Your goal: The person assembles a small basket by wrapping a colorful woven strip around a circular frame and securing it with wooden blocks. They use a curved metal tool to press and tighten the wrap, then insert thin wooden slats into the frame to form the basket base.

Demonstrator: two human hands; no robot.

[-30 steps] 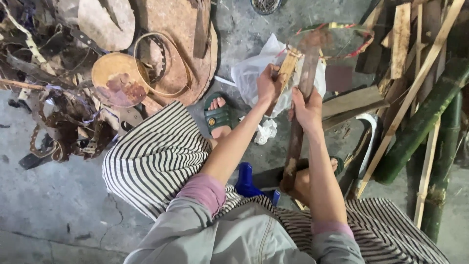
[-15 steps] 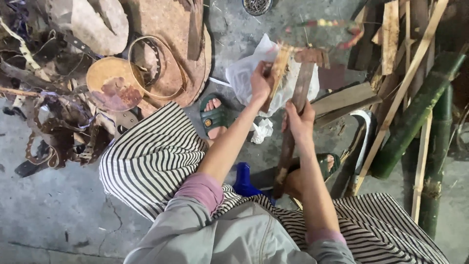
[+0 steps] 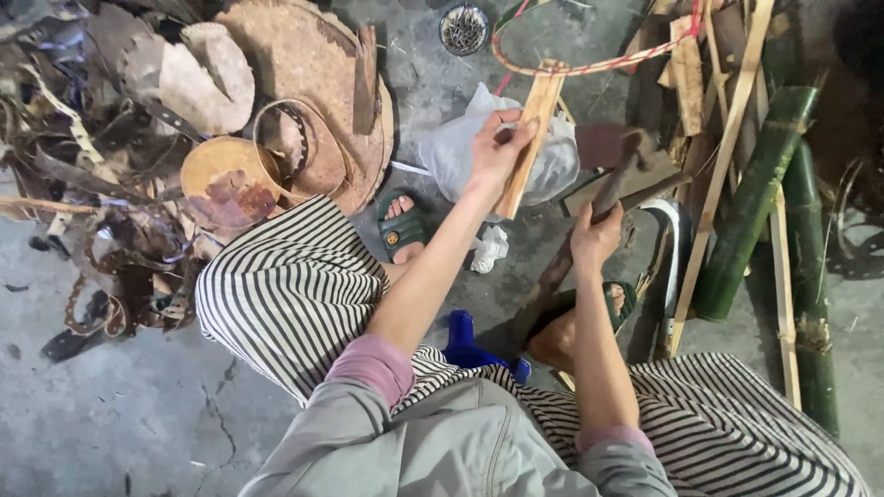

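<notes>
My left hand (image 3: 497, 147) grips a pale bamboo slat (image 3: 529, 138) that stands upright, its top end meeting a thin curved hoop (image 3: 589, 66) wound with red and green. My right hand (image 3: 597, 237) is closed on the dark handle of a hammer-like tool (image 3: 612, 175), raised just right of the slat with its head blurred. Both hands hover above a white plastic bag (image 3: 460, 152) on the concrete floor. My striped trousers and sandalled feet (image 3: 403, 230) show below.
A thick green bamboo pole (image 3: 750, 198) and several split slats (image 3: 727, 138) lie at the right. Round worn wooden boards (image 3: 304, 74), a small basket (image 3: 226, 179) and dark scrap pile up at the left. A small tin of nails (image 3: 463, 28) sits at the top. A blue stool (image 3: 470, 345) is under me.
My right hand has let go of the slat area and drawn back right and down with the tool. The left hand has shifted the slat slightly left; the view has moved.
</notes>
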